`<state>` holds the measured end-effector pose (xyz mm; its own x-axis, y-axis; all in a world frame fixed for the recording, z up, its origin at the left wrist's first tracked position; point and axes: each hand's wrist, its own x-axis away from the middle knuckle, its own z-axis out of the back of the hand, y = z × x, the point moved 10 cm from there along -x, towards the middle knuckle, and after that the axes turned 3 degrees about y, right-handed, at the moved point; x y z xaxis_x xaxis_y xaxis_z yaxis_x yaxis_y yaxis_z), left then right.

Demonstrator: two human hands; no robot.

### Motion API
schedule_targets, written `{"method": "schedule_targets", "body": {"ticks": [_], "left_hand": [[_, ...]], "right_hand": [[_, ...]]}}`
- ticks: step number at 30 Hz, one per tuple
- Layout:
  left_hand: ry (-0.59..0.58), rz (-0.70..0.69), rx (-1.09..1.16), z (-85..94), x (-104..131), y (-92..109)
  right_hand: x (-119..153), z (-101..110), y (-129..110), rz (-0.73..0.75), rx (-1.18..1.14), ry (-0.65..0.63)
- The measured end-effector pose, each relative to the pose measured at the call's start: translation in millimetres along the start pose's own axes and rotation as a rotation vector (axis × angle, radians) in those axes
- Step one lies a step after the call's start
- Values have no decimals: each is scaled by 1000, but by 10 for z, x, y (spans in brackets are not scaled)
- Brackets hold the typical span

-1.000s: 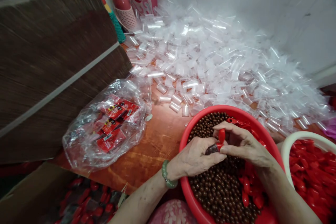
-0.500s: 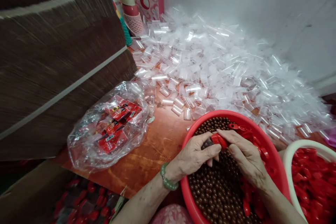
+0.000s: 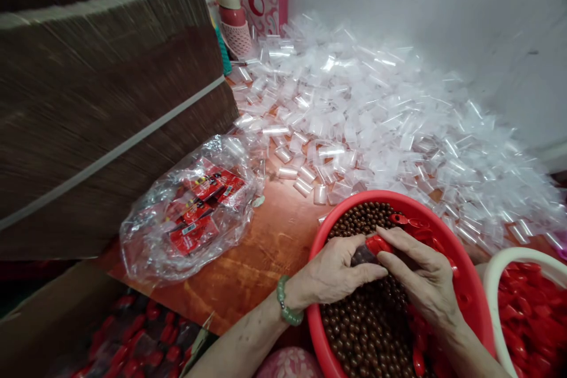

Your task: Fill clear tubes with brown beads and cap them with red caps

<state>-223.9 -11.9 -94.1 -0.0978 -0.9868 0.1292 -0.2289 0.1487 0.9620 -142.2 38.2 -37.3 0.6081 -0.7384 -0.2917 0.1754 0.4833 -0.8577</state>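
Fingertips (image 3: pixel 376 271) of both hands pinched together on small red plastic capsule (image 3: pixel 376 244), long axis running left-right, nearly level, over far part of round red plastic basin (image 3: pixel 460 260) of brown balls (image 3: pixel 358 319). Left hand (image 3: pixel 336 271) palm-down, right hand (image 3: pixel 425 280) arched opposite. Heap of clear little bags (image 3: pixel 376 112) beyond rim; white bowl (image 3: pixel 491 260) beside.

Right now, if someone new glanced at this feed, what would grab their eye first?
Probably the heap of clear bags, which spreads across the far side of the table up to the wall. Next, the red basin of brown beads at the near edge, where the left hand and right hand meet over a small red piece. A tall stack of brown cardboard fills the left.
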Motion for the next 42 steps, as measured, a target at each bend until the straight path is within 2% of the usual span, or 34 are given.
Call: {"method": "schedule_targets", "body": {"ticks": [7,12,16,19,22,25,28,35,39,42], "left_hand": [[21,22,-49,30,-14,-61],[6,15,-40,15,-9,-75],[-25,-20,62,-17,-9,-32],[-29,55,188,-32,-6,-93],[11,131,255,-18,-9,-164],[47,122,316,-6,-25,-154],[60,140,387,-27,-22,-163],[-74,191,613,-235,44,-127],[-105,292,652,-308,26,-238],[26,335,605,-225,-26,-361]], "right_hand": [[-20,-34,-94,93,79,-42],[17,-95,-154,178,153,-146],[30,-153,-290,277,234,-231],[76,-271,-303,312,389,-284],[137,-393,-243,327,545,-248],[177,-445,-239,381,612,-130],[182,-459,-290,451,655,-64],[173,-310,-570,632,695,12],[216,-335,-523,673,729,-56],[222,-389,-396,637,728,-135]]}}
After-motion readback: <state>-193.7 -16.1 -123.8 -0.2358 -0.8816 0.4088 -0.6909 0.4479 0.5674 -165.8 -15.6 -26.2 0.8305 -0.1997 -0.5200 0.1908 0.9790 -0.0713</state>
